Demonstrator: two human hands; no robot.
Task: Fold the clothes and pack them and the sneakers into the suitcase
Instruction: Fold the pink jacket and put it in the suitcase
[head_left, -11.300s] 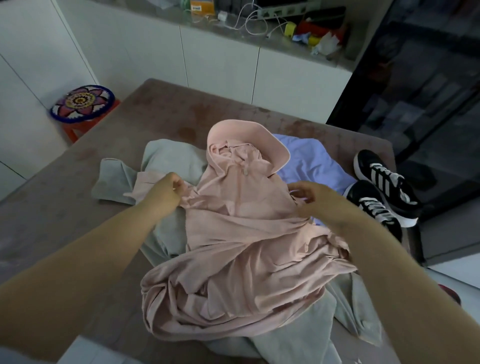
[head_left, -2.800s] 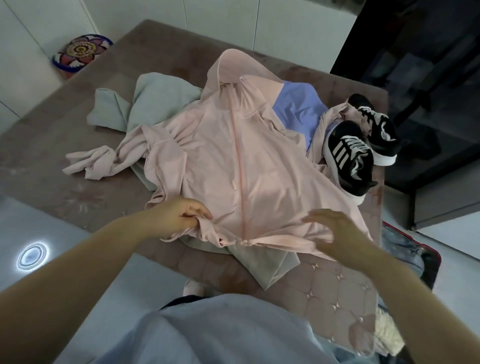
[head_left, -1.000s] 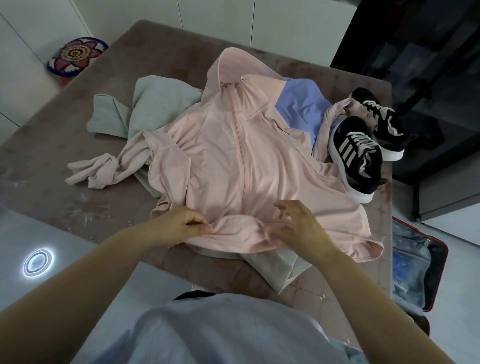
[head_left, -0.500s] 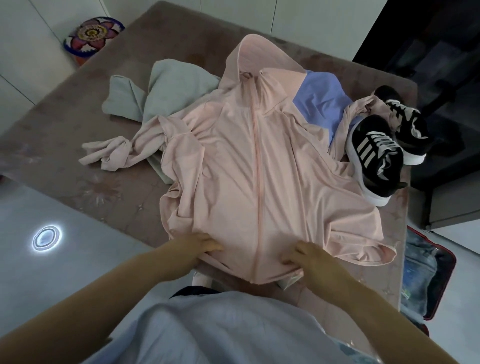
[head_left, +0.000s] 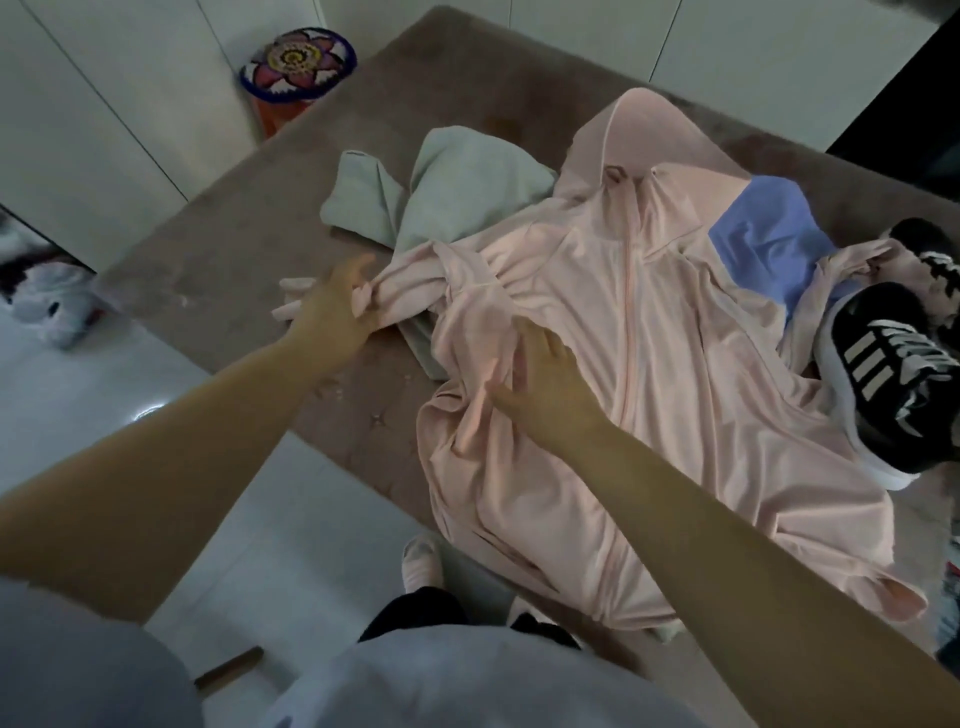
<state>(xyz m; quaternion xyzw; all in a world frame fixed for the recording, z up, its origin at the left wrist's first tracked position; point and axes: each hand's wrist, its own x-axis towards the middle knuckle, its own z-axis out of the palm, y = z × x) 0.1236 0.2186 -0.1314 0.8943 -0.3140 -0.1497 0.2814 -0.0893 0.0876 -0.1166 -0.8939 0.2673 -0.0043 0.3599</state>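
Note:
A pink zip hoodie (head_left: 675, 374) lies front-up across the brown table (head_left: 234, 260), hood at the far end. My left hand (head_left: 337, 306) grips the hoodie's bunched left sleeve (head_left: 405, 291) near the cuff. My right hand (head_left: 545, 379) lies flat on the hoodie's left chest, fingers spread and pressing the cloth. A grey-green garment (head_left: 457, 182) lies under the hoodie at the far left, a blue-violet one (head_left: 763, 244) at the far right. Two black sneakers with white stripes (head_left: 893, 374) sit at the table's right edge, on the hoodie's right sleeve. The suitcase is barely in view.
A stool with a flower-patterned cushion (head_left: 298, 62) stands beyond the table's far left corner by white cabinets (head_left: 104, 104). White floor (head_left: 234, 493) lies left of the table. My feet (head_left: 421, 566) are at the near edge.
Both hands left the hoodie's bottom hem. My left hand went out left and took the bunched sleeve; my right hand moved up onto the hoodie's left chest. The camera view shifted.

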